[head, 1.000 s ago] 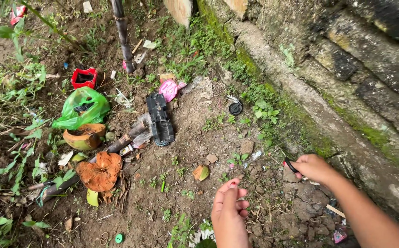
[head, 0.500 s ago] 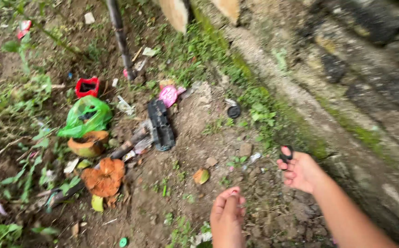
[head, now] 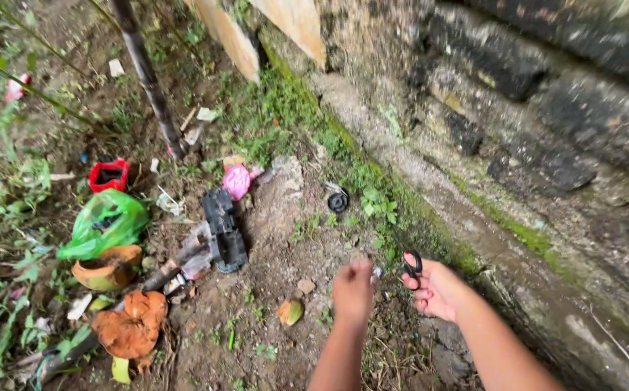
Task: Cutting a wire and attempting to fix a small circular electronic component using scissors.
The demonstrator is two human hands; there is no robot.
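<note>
My right hand (head: 439, 291) is low at the foot of a mossy stone wall (head: 546, 152), palm turned up. It grips a small black-handled tool (head: 412, 263) that looks like scissors. My left hand (head: 353, 291) reaches down to the dirt just left of it, seen from the back with its fingers curled under. A tiny whitish bit (head: 377, 273) lies between the two hands. The left fingertips are hidden, so I cannot tell whether they pinch anything. A yellowish fallen leaf (head: 290, 312) lies on the soil left of my left hand.
Litter lies to the left: a green plastic bag (head: 104, 221), a red tub (head: 108, 175), a pink scrap (head: 236, 181), a black plastic piece (head: 224, 228), a coconut shell (head: 108, 269) and an orange husk (head: 132, 329). A black cap (head: 338, 202) sits by the wall. A dark pole (head: 148, 80) leans at the back.
My left hand has moved forward, close to my right hand. The right hand has turned palm up with the tool and pulled slightly left, away from the wall.
</note>
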